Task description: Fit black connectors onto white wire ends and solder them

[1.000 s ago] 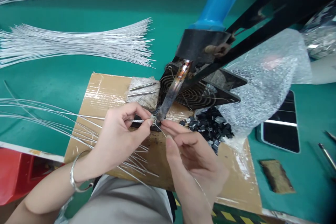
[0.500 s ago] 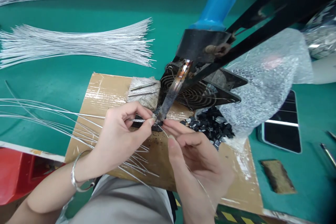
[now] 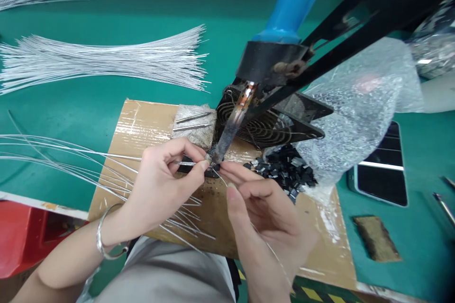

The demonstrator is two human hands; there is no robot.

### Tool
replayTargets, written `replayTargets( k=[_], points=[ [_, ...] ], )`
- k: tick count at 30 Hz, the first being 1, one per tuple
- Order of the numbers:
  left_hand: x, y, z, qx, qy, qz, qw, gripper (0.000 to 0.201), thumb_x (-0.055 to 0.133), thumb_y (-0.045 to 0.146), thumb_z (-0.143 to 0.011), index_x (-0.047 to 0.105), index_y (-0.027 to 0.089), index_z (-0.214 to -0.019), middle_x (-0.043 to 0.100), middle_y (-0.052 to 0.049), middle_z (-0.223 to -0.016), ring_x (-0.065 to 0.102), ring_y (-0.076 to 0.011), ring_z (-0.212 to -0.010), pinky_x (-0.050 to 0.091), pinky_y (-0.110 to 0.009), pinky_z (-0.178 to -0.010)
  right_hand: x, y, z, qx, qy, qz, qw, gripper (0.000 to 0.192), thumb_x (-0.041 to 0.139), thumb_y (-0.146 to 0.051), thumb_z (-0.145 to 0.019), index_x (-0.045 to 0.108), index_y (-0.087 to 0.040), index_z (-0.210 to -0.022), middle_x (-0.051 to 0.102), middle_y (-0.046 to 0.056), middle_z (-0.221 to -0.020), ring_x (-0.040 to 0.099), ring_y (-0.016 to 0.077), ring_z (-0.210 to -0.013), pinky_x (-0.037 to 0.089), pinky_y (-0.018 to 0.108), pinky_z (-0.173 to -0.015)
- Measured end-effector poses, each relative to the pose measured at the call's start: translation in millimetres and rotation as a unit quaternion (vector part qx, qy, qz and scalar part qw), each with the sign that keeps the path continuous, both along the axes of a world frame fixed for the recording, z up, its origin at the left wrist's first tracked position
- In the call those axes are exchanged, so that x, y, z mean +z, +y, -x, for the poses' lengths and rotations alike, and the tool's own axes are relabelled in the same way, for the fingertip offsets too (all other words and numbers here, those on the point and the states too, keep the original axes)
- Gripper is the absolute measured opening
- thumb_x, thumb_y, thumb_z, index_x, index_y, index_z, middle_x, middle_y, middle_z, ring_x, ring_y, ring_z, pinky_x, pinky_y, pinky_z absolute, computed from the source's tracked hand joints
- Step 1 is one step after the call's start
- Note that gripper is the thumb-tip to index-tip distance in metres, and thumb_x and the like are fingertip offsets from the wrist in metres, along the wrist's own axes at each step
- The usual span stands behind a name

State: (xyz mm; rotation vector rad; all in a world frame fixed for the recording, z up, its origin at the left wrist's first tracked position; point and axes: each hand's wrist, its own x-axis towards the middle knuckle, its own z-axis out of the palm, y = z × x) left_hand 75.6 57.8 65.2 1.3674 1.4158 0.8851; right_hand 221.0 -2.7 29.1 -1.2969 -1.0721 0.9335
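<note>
My left hand (image 3: 170, 182) is closed in a pinch on a thin white wire (image 3: 124, 155), near the tip of a soldering iron (image 3: 232, 125). The wire's end is hidden by my fingertips. My right hand (image 3: 266, 213) holds a strand of solder wire (image 3: 275, 255) between thumb and fingers. From there the strand runs up to the iron's tip and down across the palm. Clamped in a black holder, the iron slants down from its blue handle (image 3: 296, 7). Beneath the fingertips lies a small dark block (image 3: 186, 168), partly covered.
A cardboard sheet (image 3: 327, 246) covers the green table. Behind the iron stands a black fan (image 3: 263, 128). Small black pieces (image 3: 291, 170) spill from a plastic bag (image 3: 359, 104). A bundle of white wires (image 3: 106, 59), a phone (image 3: 382, 175) and a brown sponge (image 3: 377, 239) lie around.
The soldering iron's handle and holder have shifted slightly to the left. Both hands stay almost where they were, with the same grips.
</note>
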Motion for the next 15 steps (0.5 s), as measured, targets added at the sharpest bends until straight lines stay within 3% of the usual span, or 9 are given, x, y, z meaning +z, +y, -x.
replayTargets(
  k=[15],
  points=[
    [0.5,-0.1,0.8,-0.001,-0.001,0.002,1.0,0.009,0.066,0.016,-0.083,0.067,0.018,-0.074,0.076,-0.004,-0.084,0.066,-0.0146,-0.07,0.042,-0.027,-0.055,-0.5,-0.6,-0.7,0.003,-0.016,-0.001,1.0,0.018,0.072,-0.009,-0.091,0.065,-0.024,-0.085,0.079,-0.001,-0.12,0.074,0.014,-0.115,0.057,0.022,-0.102]
  ],
)
